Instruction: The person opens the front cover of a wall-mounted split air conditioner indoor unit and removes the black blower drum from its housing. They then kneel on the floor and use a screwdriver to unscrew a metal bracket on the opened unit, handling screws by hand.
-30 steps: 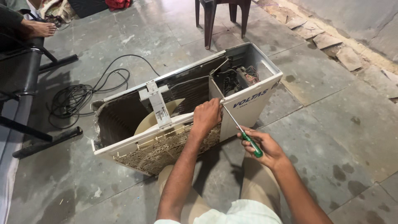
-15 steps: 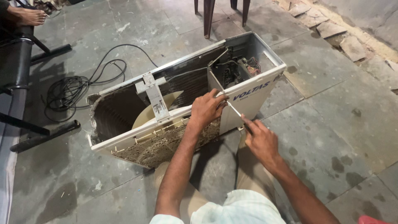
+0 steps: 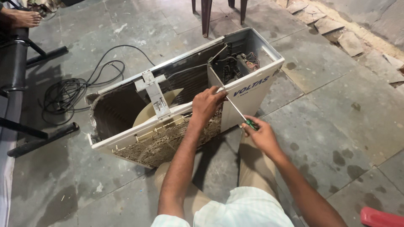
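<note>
Screwdriver (image 3: 237, 112) gripped in right hand (image 3: 261, 135); left hand (image 3: 207, 104) grasps front edge of opened air conditioner casing (image 3: 252, 90)

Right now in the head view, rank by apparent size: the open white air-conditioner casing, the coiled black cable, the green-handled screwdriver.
1. Open white air-conditioner casing
2. Coiled black cable
3. Green-handled screwdriver, in the right hand

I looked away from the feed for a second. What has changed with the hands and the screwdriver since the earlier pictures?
Little changed. The right hand slid slightly up toward the casing, still gripping the green-handled screwdriver, whose tip stays at the top edge of the air conditioner casing. The left hand stays on that edge by the tip. Nothing was let go. The casing, black cable and chair legs lie as before; only the camera shifted.
</note>
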Available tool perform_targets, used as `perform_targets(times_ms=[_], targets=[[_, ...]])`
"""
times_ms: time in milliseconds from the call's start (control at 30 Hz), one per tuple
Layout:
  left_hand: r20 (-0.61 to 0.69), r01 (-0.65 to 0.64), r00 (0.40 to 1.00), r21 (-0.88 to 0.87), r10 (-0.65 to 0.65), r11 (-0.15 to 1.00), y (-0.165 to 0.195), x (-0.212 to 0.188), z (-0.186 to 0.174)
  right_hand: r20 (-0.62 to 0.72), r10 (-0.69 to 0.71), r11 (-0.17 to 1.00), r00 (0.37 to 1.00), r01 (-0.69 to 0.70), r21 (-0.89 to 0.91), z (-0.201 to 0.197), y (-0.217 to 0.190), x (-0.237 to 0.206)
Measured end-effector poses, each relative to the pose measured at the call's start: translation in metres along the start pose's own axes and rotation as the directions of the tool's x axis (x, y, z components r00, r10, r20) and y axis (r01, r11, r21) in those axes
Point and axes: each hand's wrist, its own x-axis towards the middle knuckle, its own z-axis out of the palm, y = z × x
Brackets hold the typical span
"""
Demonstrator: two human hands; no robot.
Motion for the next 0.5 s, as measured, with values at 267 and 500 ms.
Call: perform_targets(times_ms=[267, 500], targets=[[0.066, -0.028, 0.998, 0.146, 0.018, 0.989, 0.002, -0.002, -0.007, -0.118, -0.152, 0.972, 0.981, 0.127, -0.197, 0.018, 0.000, -0.012], [-0.063, -0.032, 0.997, 0.109, 0.039, 0.994, -0.002, -0.002, 0.008, 0.561, 0.125, 0.532, 0.819, -0.532, 0.658, -0.013, -0.005, -0.001]])
